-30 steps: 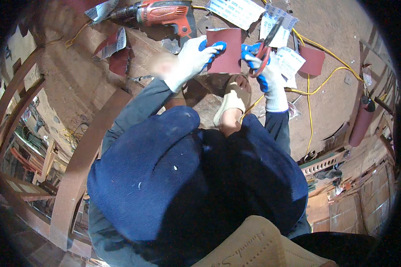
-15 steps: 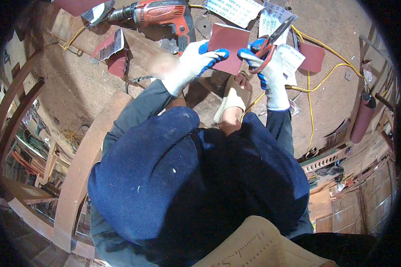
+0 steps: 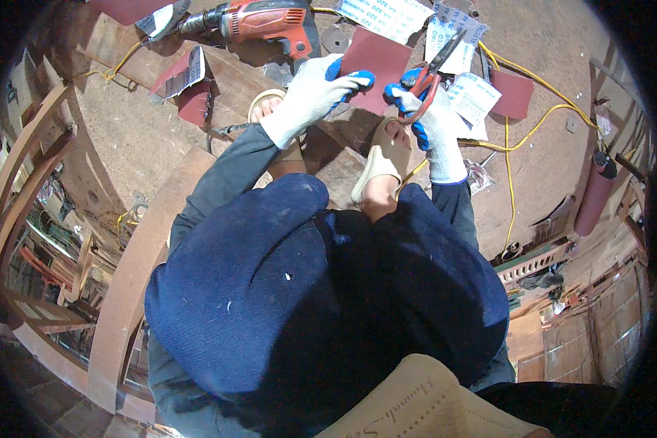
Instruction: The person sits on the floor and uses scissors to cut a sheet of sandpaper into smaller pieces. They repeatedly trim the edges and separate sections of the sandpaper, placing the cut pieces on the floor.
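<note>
A reddish-brown square of sandpaper (image 3: 379, 64) is pinched at its left lower edge by my left hand (image 3: 321, 95), in a white glove with blue coated fingertips. My right hand (image 3: 432, 117), gloved alike, is closed around the red handles of a pair of scissors (image 3: 445, 55). Their dark blades point up and away to the right, and seem nearly together. My right fingertips are close to the sheet's lower right edge; whether they touch it I cannot tell. Beneath the hands, my feet in beige slippers (image 3: 378, 166) rest on the floor.
A red and black power drill (image 3: 266, 22) lies beyond my left hand. Cut sandpaper pieces are scattered around: a folded one (image 3: 191, 102) left, a red one (image 3: 512, 95) right, and white printed backs (image 3: 473, 101). A yellow cord (image 3: 540, 117) loops at right. A curved wooden part (image 3: 135, 270) stands at left.
The sandpaper has tilted and shifted slightly up. My right hand has drawn back a little from its edge, and the scissors have turned more upright.
</note>
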The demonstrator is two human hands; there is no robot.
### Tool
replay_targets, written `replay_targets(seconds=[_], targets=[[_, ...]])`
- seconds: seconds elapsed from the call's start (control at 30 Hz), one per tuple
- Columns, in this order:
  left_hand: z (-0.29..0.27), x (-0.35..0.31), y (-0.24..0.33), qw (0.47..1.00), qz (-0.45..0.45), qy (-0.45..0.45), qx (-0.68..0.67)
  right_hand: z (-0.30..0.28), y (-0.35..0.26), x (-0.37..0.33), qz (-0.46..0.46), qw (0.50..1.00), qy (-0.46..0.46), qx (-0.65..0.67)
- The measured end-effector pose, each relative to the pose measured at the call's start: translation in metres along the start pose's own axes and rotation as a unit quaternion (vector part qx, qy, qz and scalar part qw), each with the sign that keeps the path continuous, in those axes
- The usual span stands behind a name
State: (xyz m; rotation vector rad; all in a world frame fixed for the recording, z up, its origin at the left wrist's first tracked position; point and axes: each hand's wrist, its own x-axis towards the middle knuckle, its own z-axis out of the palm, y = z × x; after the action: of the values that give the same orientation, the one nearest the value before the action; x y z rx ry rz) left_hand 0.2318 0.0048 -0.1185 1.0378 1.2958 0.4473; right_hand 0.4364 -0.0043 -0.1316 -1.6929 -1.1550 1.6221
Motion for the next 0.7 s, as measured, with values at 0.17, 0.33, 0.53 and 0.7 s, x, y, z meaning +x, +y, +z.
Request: replay_targets(seconds=[0.17, 0.33, 0.53, 0.7], targets=[[-0.002, -0.007, 0.012, 0.998, -0.026, -0.048, 0.031, -0.005, -0.017, 0.001, 0.053, 0.998, 0.016, -0.043], [0.016, -0.007, 0.003, 0.938, -0.092, 0.045, -0.331, 0.006, -0.035, -0.001, -0.019, 0.995, 0.099, -0.013], [0.013, -0.012, -0.017, 0.983, -0.101, 0.01, -0.152, 0.018, -0.032, 0.004, -0.019, 0.994, 0.088, -0.057], [0.004, 0.003, 0.007, 0.994, 0.022, 0.077, 0.079, -0.004, 0.009, 0.026, -0.078, 0.993, 0.084, -0.008]])
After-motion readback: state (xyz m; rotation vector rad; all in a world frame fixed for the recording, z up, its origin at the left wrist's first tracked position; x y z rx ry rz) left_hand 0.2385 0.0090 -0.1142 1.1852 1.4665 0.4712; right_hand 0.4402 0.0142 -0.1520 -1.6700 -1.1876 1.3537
